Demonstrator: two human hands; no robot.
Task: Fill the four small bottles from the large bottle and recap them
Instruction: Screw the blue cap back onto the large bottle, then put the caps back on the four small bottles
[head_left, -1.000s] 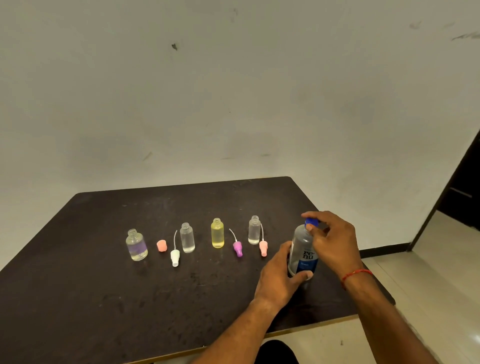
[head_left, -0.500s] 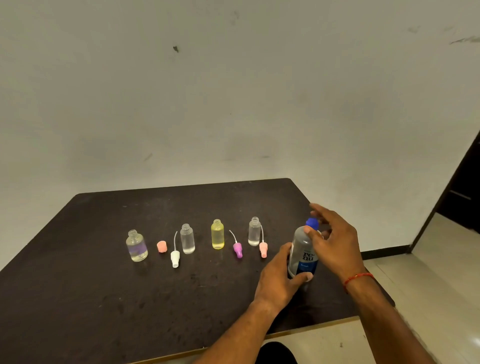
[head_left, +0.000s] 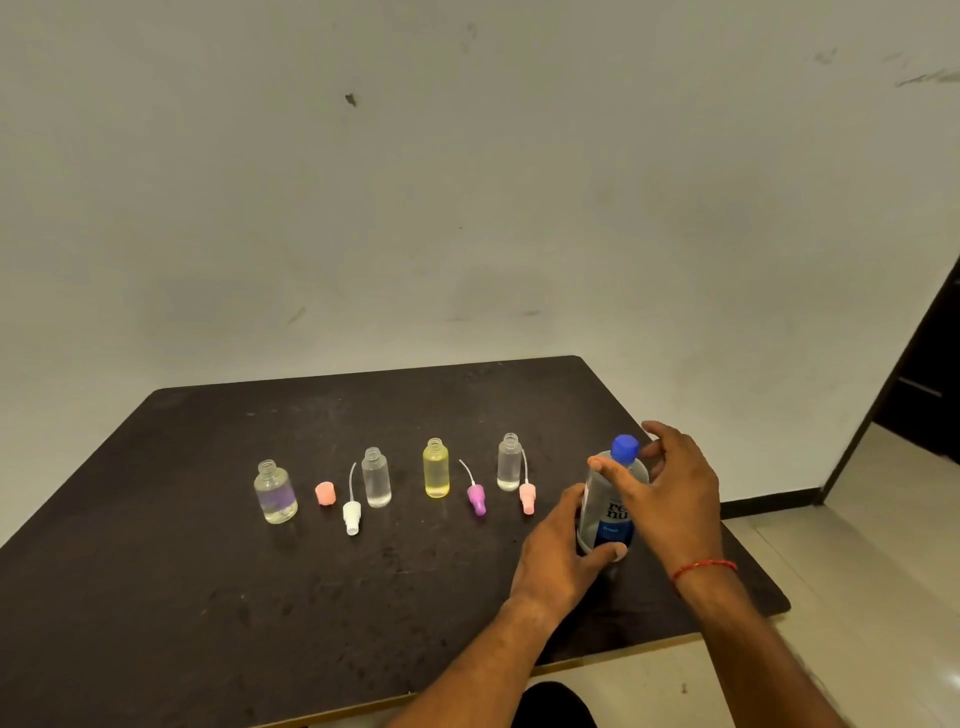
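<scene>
The large clear bottle (head_left: 609, 514) with a blue label stands upright near the table's right edge, its blue cap (head_left: 625, 449) on. My left hand (head_left: 563, 551) grips its lower body. My right hand (head_left: 667, 488) hovers beside the cap with fingers spread, off the cap. Several small uncapped bottles stand in a row: a squat clear one (head_left: 275, 493), a clear one (head_left: 376, 478), a yellow one (head_left: 436, 468) and a clear one (head_left: 508, 463). Their caps lie beside them: a pink cap (head_left: 324, 493), a white sprayer (head_left: 351, 514), a purple sprayer (head_left: 476, 499), a pink sprayer (head_left: 527, 496).
The dark table (head_left: 208, 597) ends just right of the large bottle and close in front of my arms. A white wall rises behind it. A dark doorway (head_left: 919, 395) stands at the far right over a pale tiled floor.
My right hand has let go of the blue cap and opened, its fingers now spread beside it. My left hand still holds the bottle in the same place.
</scene>
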